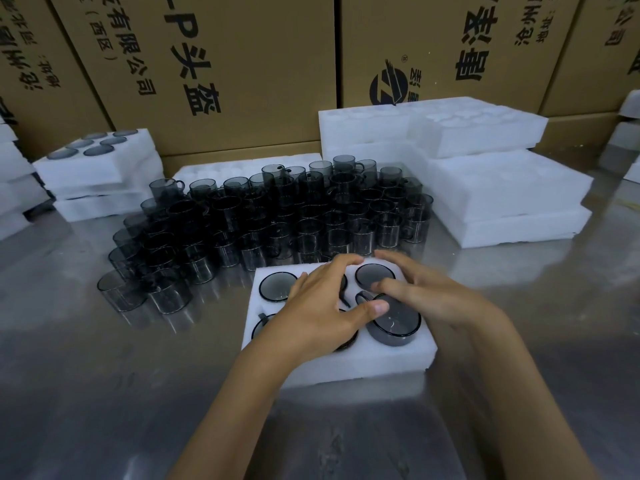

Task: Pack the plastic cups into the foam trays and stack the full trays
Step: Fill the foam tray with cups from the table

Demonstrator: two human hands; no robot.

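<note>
A white foam tray (363, 362) lies on the metal table in front of me, with dark smoky plastic cups sunk in its holes. One cup (394, 323) at the tray's near right stands higher than the others, not fully down. My left hand (322, 306) lies flat over the tray's middle, fingers spread, its thumb touching that raised cup. My right hand (426, 292) rests on the tray's right side, with its fingers stretched over the far right cup (372, 273). A cup (277, 285) fills the far left hole.
A dense crowd of loose cups (277, 216) stands just behind the tray. Stacks of empty foam trays (502, 188) rise at the back right. A stack of filled trays (100, 174) sits at the back left. Cardboard boxes (242, 64) wall off the rear.
</note>
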